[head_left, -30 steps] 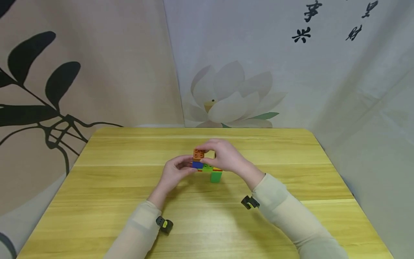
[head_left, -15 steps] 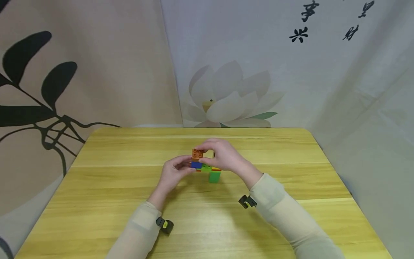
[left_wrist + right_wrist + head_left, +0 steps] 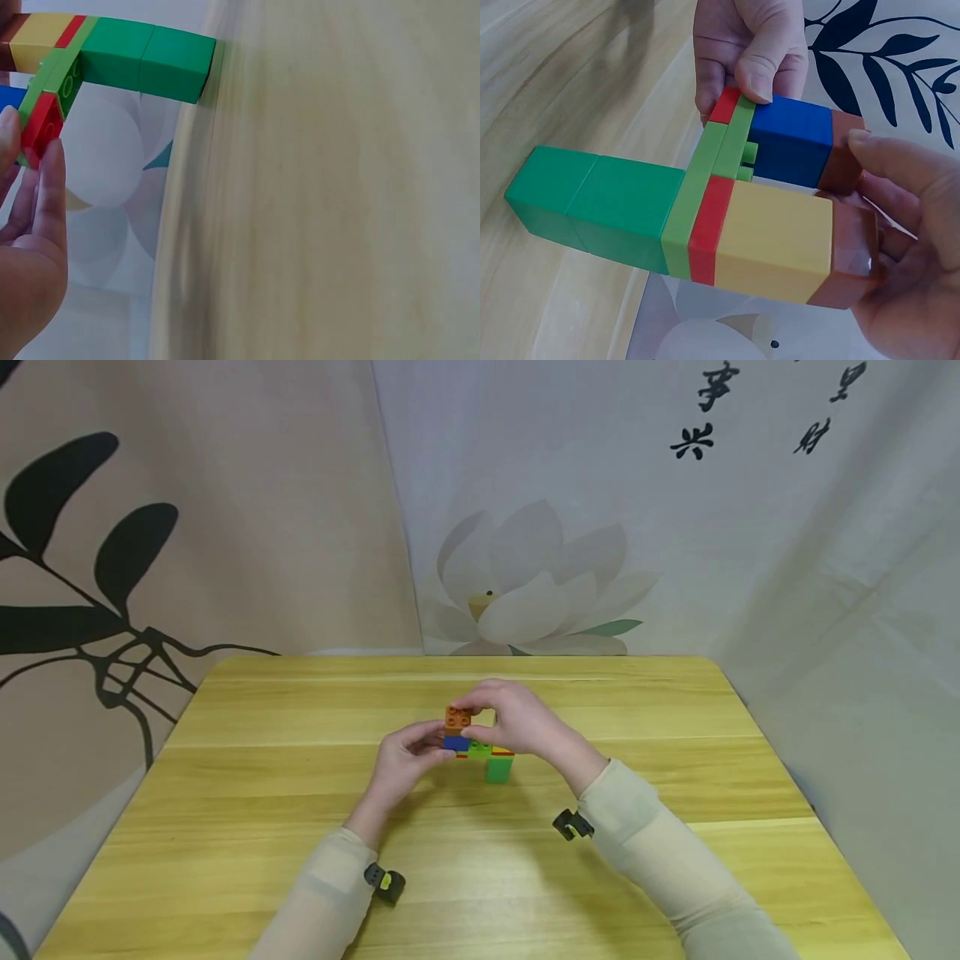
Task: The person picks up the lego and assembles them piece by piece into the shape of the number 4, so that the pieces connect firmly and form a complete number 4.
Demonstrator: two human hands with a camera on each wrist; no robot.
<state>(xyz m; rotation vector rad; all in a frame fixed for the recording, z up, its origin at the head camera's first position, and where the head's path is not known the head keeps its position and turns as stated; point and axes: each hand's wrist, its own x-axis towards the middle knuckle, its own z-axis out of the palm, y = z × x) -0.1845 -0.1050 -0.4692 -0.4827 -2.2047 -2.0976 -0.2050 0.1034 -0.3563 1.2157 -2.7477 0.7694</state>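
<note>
A structure of toy building bricks stands on two stacked green bricks [image 3: 619,206], partly between my hands. Across the green bricks lies a lime plate [image 3: 701,169]. It carries a red plate [image 3: 709,240] with a yellow brick [image 3: 776,232] and a brown brick [image 3: 845,255] above, and beside these a blue brick [image 3: 793,141] topped by an orange-brown brick [image 3: 458,718]. A red brick [image 3: 43,126] sits under the plate's far end. My left hand [image 3: 401,760] pinches that end around the red and blue bricks. My right hand [image 3: 517,718] grips the orange-brown brick, thumb against its near side.
The structure and both hands are over a wooden table [image 3: 480,877]. A curtain with a printed lotus [image 3: 547,585] and dark leaves [image 3: 63,481] hangs behind it. Each sleeve [image 3: 322,885] has a small black camera mount [image 3: 573,825] near the wrist.
Both hands keep their hold on the bricks and stay nearly still. The head view has shifted slightly.
</note>
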